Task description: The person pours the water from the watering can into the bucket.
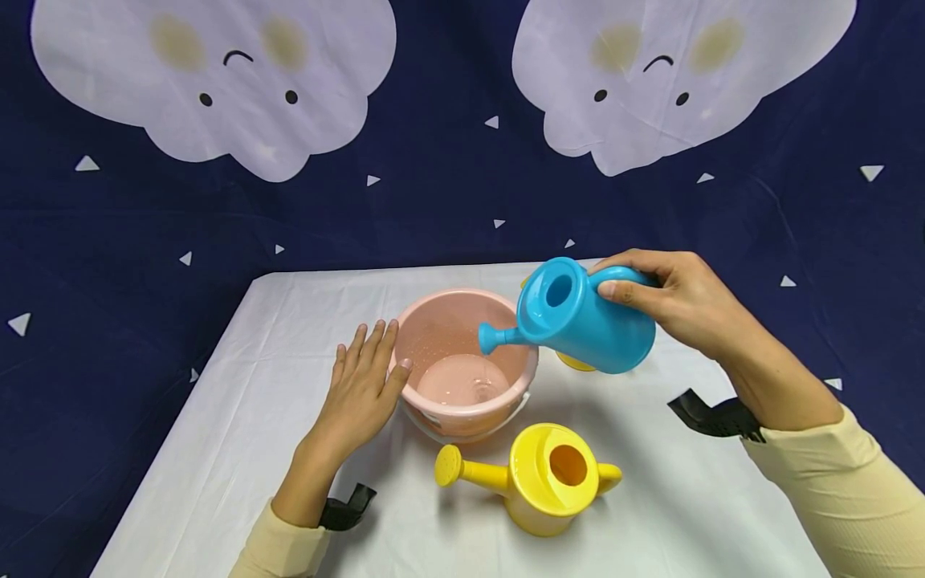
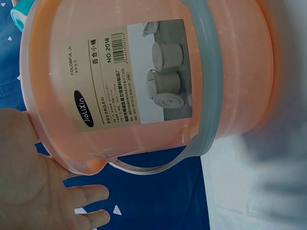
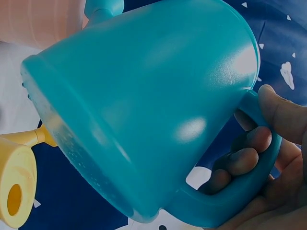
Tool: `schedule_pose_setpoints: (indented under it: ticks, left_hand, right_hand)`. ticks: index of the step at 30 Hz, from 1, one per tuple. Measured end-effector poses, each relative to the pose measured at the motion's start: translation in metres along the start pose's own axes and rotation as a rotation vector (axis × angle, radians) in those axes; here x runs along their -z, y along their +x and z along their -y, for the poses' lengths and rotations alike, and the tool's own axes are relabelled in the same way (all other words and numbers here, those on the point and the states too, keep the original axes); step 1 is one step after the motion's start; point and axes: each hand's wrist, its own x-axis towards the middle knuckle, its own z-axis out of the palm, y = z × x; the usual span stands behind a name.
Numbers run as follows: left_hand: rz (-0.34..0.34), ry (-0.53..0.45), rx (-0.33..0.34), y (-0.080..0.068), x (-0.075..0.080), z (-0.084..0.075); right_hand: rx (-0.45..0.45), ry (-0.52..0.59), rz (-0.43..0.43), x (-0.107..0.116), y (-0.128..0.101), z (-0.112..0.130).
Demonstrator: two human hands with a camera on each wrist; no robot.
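Note:
My right hand [image 1: 686, 297] grips the handle of a blue watering can [image 1: 614, 329], its fingers wrapped round the handle in the right wrist view. The can is tilted to the left, its spout tip over the opening of a pink bucket [image 1: 462, 409]. Droplets dot the bucket's inner wall, and ripples show at its bottom. On the bucket's left rim rests my left hand [image 1: 364, 385], fingers straight and spread. In the left wrist view the bucket's side carries a printed label [image 2: 129, 76] and a pale handle [image 2: 211, 76] hangs down.
In front of the bucket a yellow watering can [image 1: 542, 514] stands upright, spout pointing left. Another yellow object [image 1: 576, 363] is mostly hidden behind the blue can. A white cloth [image 1: 238, 449] covers the table; a dark blue curtain with clouds [image 1: 433, 217] hangs behind it.

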Motion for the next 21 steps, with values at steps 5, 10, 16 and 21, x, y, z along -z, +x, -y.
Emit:
schedule_pose_setpoints:
  ticks: [5, 10, 16, 21]
  left_hand:
    - [0.001, 0.004, 0.001, 0.0003, 0.0003, 0.0001]
    - [0.003, 0.002, 0.002, 0.0006, 0.0005, 0.0001]
    - [0.009, 0.002, 0.004, 0.0003, 0.0009, -0.0003]
    - [0.009, 0.009, 0.004, 0.0002, 0.0007, -0.0005]
  right_hand:
    - [0.008, 0.010, 0.004, -0.0002, 0.0000, 0.0007]
    - [0.015, 0.000, 0.002, 0.0000, 0.0001, 0.0016]
    - [0.015, 0.007, 0.002, 0.0000, -0.0003, 0.0026]
    - [0.015, 0.006, 0.006, 0.0001, -0.0005, 0.0030]
